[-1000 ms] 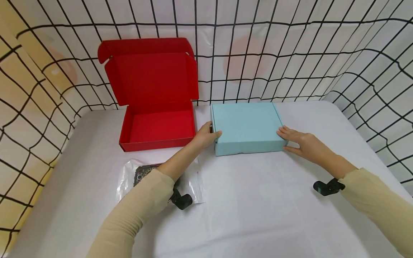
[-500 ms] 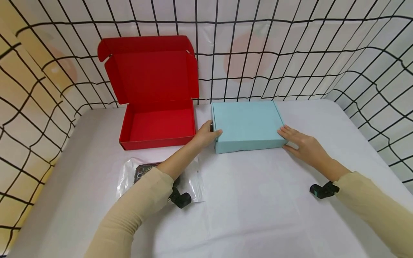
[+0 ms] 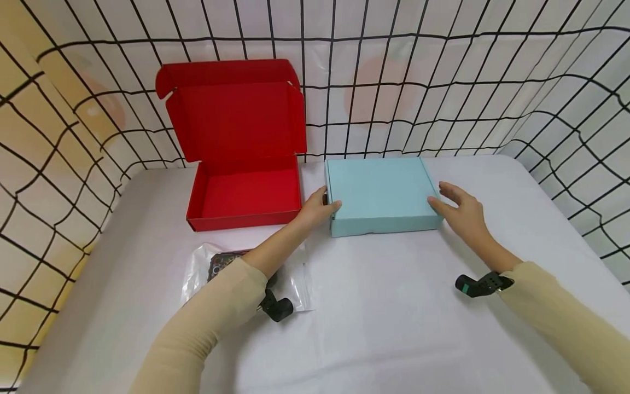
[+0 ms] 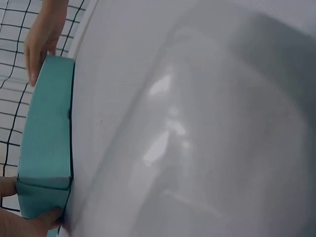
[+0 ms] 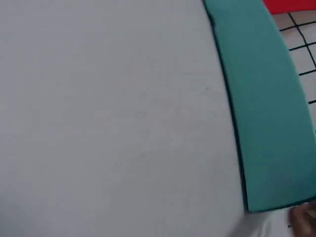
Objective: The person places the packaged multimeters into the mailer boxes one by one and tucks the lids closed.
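Observation:
A closed light blue cardboard box (image 3: 381,189) lies flat on the white-covered table; its front wall (image 4: 49,128) shows in the left wrist view. My left hand (image 3: 315,209) holds its left end, thumb at the front left corner and fingers along the side, the fingertips partly hidden. At the right end, my right hand (image 3: 462,210) has its thumb at the box's edge while the other fingers stand off it, loosely extended. Only a blurred fingertip (image 5: 302,221) of that hand shows in the right wrist view.
An open red cardboard box (image 3: 251,191) stands left of the blue one, lid raised against a black wire grid (image 3: 364,85). In front of it lies a clear plastic bag (image 3: 295,284) with a dark patterned item (image 3: 221,261) inside, partly under my left forearm.
My right hand's fingers have lifted off the box's right side and spread away from it, and the wrist has swung slightly left. The left hand and the blue box stay in place.

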`<state>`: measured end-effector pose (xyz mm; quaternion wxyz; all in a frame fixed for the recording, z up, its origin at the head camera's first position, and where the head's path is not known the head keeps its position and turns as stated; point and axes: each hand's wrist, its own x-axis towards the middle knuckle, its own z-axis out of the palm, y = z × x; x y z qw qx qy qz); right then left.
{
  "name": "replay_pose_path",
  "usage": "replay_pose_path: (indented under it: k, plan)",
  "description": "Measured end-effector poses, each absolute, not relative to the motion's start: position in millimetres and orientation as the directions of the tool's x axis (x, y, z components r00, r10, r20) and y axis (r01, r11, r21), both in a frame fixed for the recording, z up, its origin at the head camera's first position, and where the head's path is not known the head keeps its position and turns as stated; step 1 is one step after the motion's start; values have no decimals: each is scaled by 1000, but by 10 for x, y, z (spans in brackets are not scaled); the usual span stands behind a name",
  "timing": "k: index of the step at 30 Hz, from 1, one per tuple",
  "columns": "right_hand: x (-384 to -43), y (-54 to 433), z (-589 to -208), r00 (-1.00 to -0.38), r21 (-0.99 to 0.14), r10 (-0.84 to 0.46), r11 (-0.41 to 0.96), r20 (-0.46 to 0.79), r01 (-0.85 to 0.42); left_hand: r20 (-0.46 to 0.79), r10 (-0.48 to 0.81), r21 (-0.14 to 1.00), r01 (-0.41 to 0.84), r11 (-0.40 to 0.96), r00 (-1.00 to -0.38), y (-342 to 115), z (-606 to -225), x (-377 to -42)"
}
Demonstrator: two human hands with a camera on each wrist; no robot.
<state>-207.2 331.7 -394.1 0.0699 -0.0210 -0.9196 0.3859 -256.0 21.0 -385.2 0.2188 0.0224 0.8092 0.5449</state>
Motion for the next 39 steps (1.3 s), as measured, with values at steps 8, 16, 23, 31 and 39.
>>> replay_pose_path:
  k: [8, 16, 23, 31, 39]
  plan:
    - [-2147, 3262, -3952, -991, -691, 130, 715, -21, 108, -277, 313, 900, -131, 416, -908, 177, -3874, -2550]
    - [-2144, 3238, -3926, -990, -688, 135, 717, -25, 116, -15, 503, 598, 395, 698, -864, 82, -3902, -2387]
    - [-2153, 3242, -3895, -989, -698, 141, 705, -37, 126, 50, 653, 322, 631, 706, -755, -5, -3849, -2495]
    - [-2155, 3254, -3915, -987, -704, 146, 695, -61, 146, 85, 731, 205, 730, 652, -677, -28, -3901, -2581]
    - [-2153, 3276, -3930, -987, -708, 145, 690, -70, 151, 56, 761, 121, 761, 638, -647, -16, -3802, -2604]
